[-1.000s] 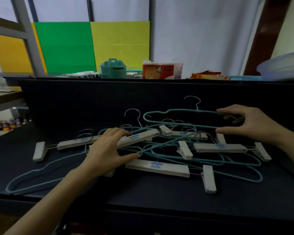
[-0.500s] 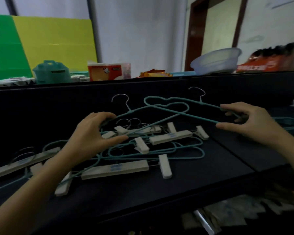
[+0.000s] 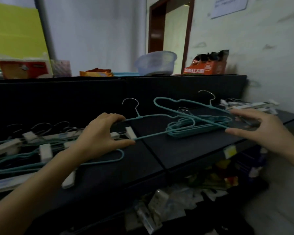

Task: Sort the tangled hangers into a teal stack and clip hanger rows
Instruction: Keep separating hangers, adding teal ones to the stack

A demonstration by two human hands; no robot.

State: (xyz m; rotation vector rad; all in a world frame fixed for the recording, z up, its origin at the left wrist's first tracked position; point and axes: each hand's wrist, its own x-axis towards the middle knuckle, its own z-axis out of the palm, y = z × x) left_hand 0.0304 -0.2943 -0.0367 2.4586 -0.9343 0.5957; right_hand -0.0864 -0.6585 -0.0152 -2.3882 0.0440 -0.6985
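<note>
My left hand (image 3: 100, 136) grips one teal wire hanger (image 3: 153, 116) by its left end, and my right hand (image 3: 255, 129) pinches another teal hanger (image 3: 190, 107) by its right end. Both hangers are lifted over a teal stack (image 3: 190, 131) lying on the dark table (image 3: 143, 160) between my hands. The tangled pile (image 3: 32, 150) of white clip hangers and teal hangers lies at the left, partly hidden by my left arm. Beyond my right hand, at the table's far right, rests a group of white clip hangers (image 3: 251, 105).
A dark upright panel (image 3: 92, 95) backs the table. On the ledge above it stand a red tissue box (image 3: 22, 67), a clear plastic bowl (image 3: 155, 63) and an orange bag (image 3: 205, 65). Below the table's front edge lie scattered packets (image 3: 168, 204).
The view has swung right, and both hands have carried their teal hangers rightwards off the tangle to above the teal stack. The tangle now lies at the left.
</note>
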